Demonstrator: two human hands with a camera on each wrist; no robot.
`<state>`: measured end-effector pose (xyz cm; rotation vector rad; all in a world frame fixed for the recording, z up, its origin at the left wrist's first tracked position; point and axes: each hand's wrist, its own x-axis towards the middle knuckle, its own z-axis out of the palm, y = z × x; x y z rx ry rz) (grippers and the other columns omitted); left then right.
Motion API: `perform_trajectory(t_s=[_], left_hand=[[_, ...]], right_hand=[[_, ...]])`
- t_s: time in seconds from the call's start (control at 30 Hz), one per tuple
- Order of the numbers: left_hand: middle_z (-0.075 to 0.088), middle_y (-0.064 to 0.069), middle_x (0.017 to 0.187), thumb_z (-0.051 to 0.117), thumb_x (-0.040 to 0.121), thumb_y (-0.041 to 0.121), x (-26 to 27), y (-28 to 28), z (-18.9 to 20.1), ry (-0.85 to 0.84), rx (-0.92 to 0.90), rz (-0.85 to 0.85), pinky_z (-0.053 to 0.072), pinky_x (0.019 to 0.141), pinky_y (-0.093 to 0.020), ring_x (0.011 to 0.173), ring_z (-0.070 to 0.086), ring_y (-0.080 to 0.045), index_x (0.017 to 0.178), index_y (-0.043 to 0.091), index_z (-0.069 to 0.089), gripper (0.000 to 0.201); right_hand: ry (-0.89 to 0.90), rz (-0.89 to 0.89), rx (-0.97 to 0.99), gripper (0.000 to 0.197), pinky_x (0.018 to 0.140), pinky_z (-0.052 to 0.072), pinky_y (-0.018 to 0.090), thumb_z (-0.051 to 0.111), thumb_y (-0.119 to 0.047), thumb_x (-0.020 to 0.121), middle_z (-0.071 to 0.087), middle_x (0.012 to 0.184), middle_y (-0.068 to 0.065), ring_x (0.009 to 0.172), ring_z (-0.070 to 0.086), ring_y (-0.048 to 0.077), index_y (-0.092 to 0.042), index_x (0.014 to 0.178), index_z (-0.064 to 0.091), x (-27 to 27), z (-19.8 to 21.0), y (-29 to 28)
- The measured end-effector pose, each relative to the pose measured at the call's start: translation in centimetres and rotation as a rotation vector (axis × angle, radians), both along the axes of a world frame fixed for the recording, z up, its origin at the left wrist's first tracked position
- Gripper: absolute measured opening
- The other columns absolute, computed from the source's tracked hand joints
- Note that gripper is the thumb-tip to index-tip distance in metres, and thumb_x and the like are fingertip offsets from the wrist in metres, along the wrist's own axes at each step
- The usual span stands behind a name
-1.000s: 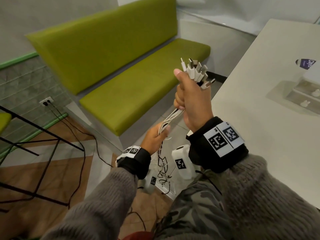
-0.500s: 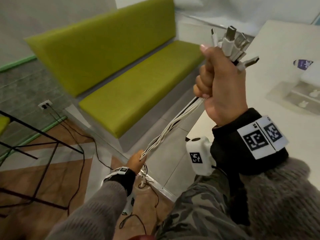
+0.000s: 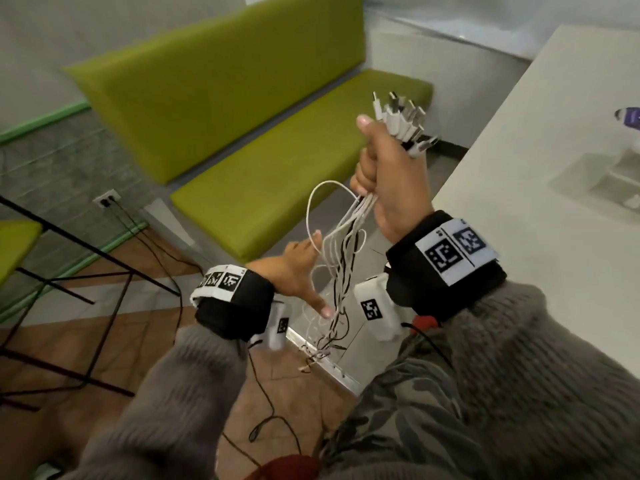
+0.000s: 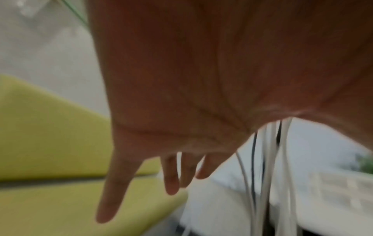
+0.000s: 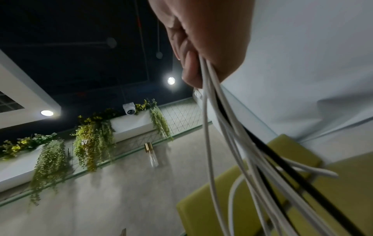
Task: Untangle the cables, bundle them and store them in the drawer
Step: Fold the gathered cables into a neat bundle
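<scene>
head view: right hand (image 3: 391,174) fisted round cables (image 3: 341,258) just under plugs (image 3: 403,124), strands hanging loose beside table (image 3: 519,202). left hand (image 3: 294,268) spread, fingers apart, strands crossing thumb web. advice: comb downward slowly, keep plug ends level, stop at snags.

The left hand (image 3: 294,271) lets go of the cables (image 3: 341,268), fingers now spread; the strands hang slack and looped.
</scene>
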<state>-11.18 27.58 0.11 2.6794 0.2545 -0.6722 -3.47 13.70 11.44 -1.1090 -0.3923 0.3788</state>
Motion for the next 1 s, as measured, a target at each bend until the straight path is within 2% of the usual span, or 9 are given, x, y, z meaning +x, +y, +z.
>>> perform_trajectory(t_s=[0.1,0.2,0.27,0.33,0.4,0.5,0.6,0.7,1.0], left_hand=[[-0.019,-0.005,0.156,0.073,0.049,0.070,-0.9,-0.7,3.6,-0.066,0.140,0.154,0.008,0.115,-0.051,0.144,-0.010,-0.027,0.144,0.012,-0.024,0.147],[0.004,-0.009,0.157,0.064,0.048,0.078,-0.9,-2.1,4.8,-0.470,0.112,0.159,0.018,0.114,-0.047,0.141,0.011,-0.024,0.145,0.012,-0.021,0.144],[0.028,-0.010,0.149,0.071,0.059,0.066,0.3,-3.9,4.3,-0.653,-0.082,0.122,0.028,0.111,-0.035,0.133,0.029,-0.022,0.148,0.009,-0.003,0.129],[0.052,-0.009,0.119,0.075,0.075,0.030,1.7,-6.0,3.1,-0.716,-0.304,0.194,0.044,0.087,-0.019,0.106,0.051,-0.015,0.138,0.004,0.024,0.085],[0.053,-0.004,0.082,0.056,0.087,0.003,2.2,-7.6,1.3,-0.811,-0.412,0.308,0.037,0.061,-0.009,0.069,0.048,0.003,0.125,-0.001,0.037,0.043],[0.056,-0.001,0.068,0.045,0.095,0.031,1.9,-7.9,-2.2,-0.995,-0.510,0.384,0.036,0.059,-0.003,0.058,0.046,0.004,0.109,-0.004,0.055,0.039],[0.055,-0.007,0.064,0.045,0.091,0.050,1.9,-6.8,-5.1,-0.897,-0.621,0.420,0.045,0.059,-0.016,0.058,0.048,-0.001,0.081,0.003,0.057,0.050],[0.046,0.001,0.053,0.048,0.076,0.067,1.4,-5.7,-7.7,-0.798,-0.632,0.514,0.036,0.052,-0.013,0.046,0.046,0.000,0.058,0.017,0.044,0.053],[0.042,-0.008,0.056,0.045,0.062,0.074,-1.8,-1.8,-13.3,-0.513,-0.445,0.606,0.033,0.055,-0.029,0.054,0.039,-0.018,0.061,0.016,0.053,0.058]], right_hand=[[0.010,-0.029,-0.038,0.045,0.044,0.025,0.026,0.053,-0.019,0.095,0.020,0.042,-0.007,0.039,0.018,0.012,-0.024,0.056,0.030,0.4,-1.0,-0.1],[0.008,-0.032,-0.034,0.043,0.043,0.026,0.025,0.053,-0.020,0.095,0.021,0.042,-0.008,0.038,0.019,0.011,-0.023,0.058,0.031,0.8,-1.6,-0.4],[0.006,-0.014,-0.029,0.040,0.044,0.026,0.026,0.054,-0.020,0.094,0.024,0.041,-0.009,0.037,0.022,0.009,-0.022,0.060,0.033,0.2,-2.1,0.1],[0.041,-0.010,-0.020,0.039,0.045,0.025,0.026,0.058,-0.021,0.091,0.026,0.042,-0.011,0.037,0.025,0.007,-0.022,0.060,0.033,-0.6,-2.6,0.6],[0.087,0.008,0.010,0.041,0.043,0.024,0.025,0.056,-0.020,0.092,0.023,0.042,-0.008,0.038,0.020,0.009,-0.023,0.061,0.029,-1.1,-3.0,0.5],[0.161,0.012,0.046,0.046,0.039,0.022,0.022,0.052,-0.019,0.096,0.021,0.039,-0.008,0.035,0.017,0.009,-0.022,0.058,0.026,-1.1,-2.9,-0.6],[0.162,0.006,0.066,0.047,0.038,0.018,0.022,0.050,-0.019,0.097,0.021,0.037,-0.009,0.033,0.016,0.008,-0.022,0.058,0.025,-1.0,-2.2,-1.8],[0.123,0.002,0.126,0.048,0.038,0.018,0.020,0.050,-0.018,0.097,0.022,0.036,-0.010,0.031,0.016,0.007,-0.023,0.055,0.028,-0.6,-0.5,-3.0],[0.133,-0.123,0.148,0.049,0.038,0.017,0.018,0.051,-0.022,0.096,0.019,0.035,-0.009,0.032,0.014,0.008,-0.023,0.053,0.028,0.9,1.5,-6.6]])
